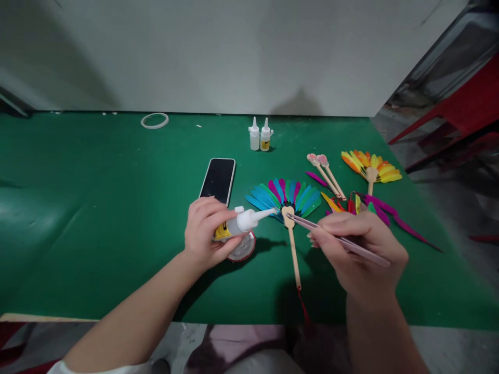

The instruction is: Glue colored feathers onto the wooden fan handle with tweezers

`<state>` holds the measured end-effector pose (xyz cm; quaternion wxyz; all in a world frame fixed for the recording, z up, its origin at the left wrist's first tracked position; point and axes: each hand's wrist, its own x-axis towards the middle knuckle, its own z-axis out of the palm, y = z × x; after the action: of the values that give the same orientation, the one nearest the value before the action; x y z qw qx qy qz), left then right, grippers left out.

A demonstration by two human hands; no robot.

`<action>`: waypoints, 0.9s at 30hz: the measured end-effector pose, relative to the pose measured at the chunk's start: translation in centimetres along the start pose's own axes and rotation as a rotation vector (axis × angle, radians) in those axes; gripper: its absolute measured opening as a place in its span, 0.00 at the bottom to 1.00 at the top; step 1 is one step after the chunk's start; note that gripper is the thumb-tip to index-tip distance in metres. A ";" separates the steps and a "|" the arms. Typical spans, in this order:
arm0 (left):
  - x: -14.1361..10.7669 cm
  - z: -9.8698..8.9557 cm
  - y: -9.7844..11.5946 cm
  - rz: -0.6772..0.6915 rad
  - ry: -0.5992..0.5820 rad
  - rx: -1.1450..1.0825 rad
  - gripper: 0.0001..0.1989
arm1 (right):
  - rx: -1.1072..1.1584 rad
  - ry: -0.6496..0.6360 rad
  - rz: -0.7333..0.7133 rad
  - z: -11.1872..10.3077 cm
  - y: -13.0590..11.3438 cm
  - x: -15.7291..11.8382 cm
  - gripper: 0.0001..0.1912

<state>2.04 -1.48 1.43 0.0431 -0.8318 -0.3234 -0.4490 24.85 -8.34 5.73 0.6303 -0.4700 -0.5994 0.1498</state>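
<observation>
My left hand (208, 231) is closed around a small glue bottle (237, 224) with a yellow label, tilted so its long white nozzle reaches the left side of the feather fan (289, 195). Blue, green and magenta feathers spread from the fan's heart-shaped wooden head, and its handle points toward me with a red tassel at the end. In my right hand (360, 249) is a pair of pink tweezers (343, 241), their tips at the wooden head. Whether the tips pinch anything is too small to tell. Partly under my left hand lies a round lidded tin (244, 246).
A phone (218, 179) lies beyond my left hand. Two glue bottles (260, 137) stand near the wall. On the right are a yellow-orange feather fan (371, 169), two wooden sticks with pink heads (327, 174) and loose feathers (384, 205). A white ring (155, 121) lies at the back left.
</observation>
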 end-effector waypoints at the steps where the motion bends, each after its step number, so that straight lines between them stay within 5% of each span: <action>1: 0.1 0.0 0.0 0.011 0.008 -0.002 0.19 | 0.016 -0.026 -0.001 0.0 -0.1 -0.1 0.12; 27: 0.5 -0.2 0.2 0.057 0.038 -0.009 0.14 | 0.080 -0.080 0.003 0.1 -0.4 0.1 0.13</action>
<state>2.17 -1.48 1.96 0.0583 -0.8323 -0.2969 -0.4645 24.62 -8.45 6.05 0.6239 -0.4392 -0.6168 0.1934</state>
